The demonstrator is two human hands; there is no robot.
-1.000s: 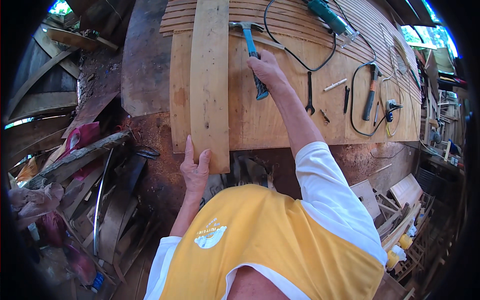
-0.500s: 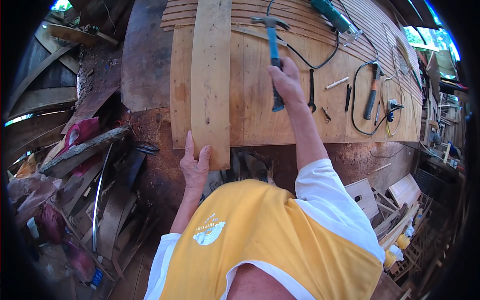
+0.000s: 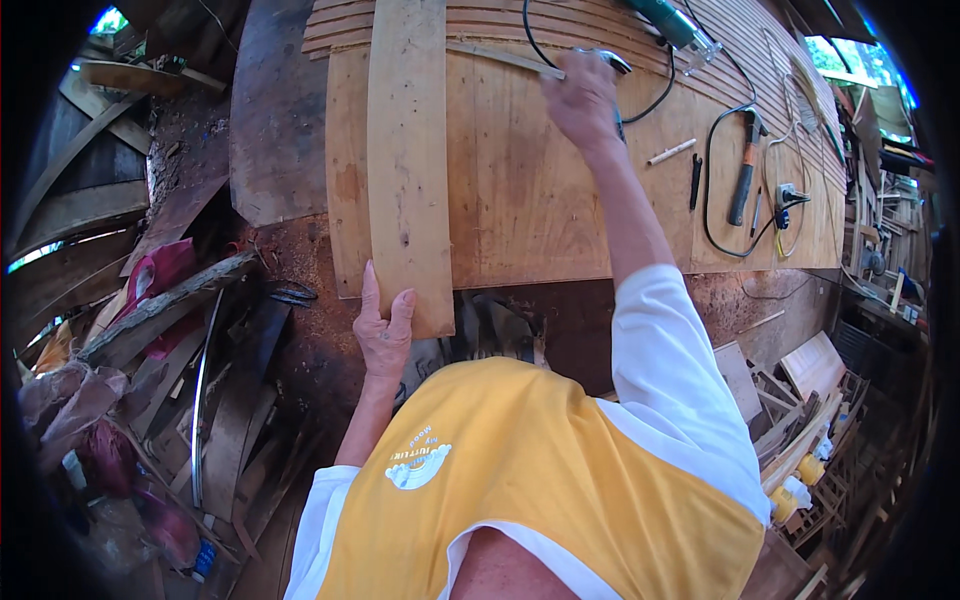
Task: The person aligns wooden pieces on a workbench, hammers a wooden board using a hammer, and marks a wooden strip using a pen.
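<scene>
My left hand [image 3: 384, 335] is at the near left corner of a long pale wooden plank [image 3: 408, 190]. Its thumb presses on top and its index finger stretches along the side edge; the other fingers are hidden. The plank runs lengthwise over the bench and juts past its near edge. My right hand [image 3: 583, 100] reaches over a claw hammer [image 3: 618, 65], whose head and a bit of blue handle show beside it. Blurred fingers meet the end of a thin wooden stick [image 3: 505, 58]; whether they hold anything is unclear.
The wooden bench top [image 3: 520, 200] carries a green power tool [image 3: 672, 25], a pale stick [image 3: 671, 152], a black slim tool [image 3: 695, 182], an orange-and-black hammer [image 3: 745, 170] and a looping black cable. Scrap wood [image 3: 235, 430] is piled at left, with more at right.
My right hand has moved forward and lowered the claw hammer, which was raised in its grip, toward the bench top. My left hand stays at the plank's corner. The view has shifted slightly.
</scene>
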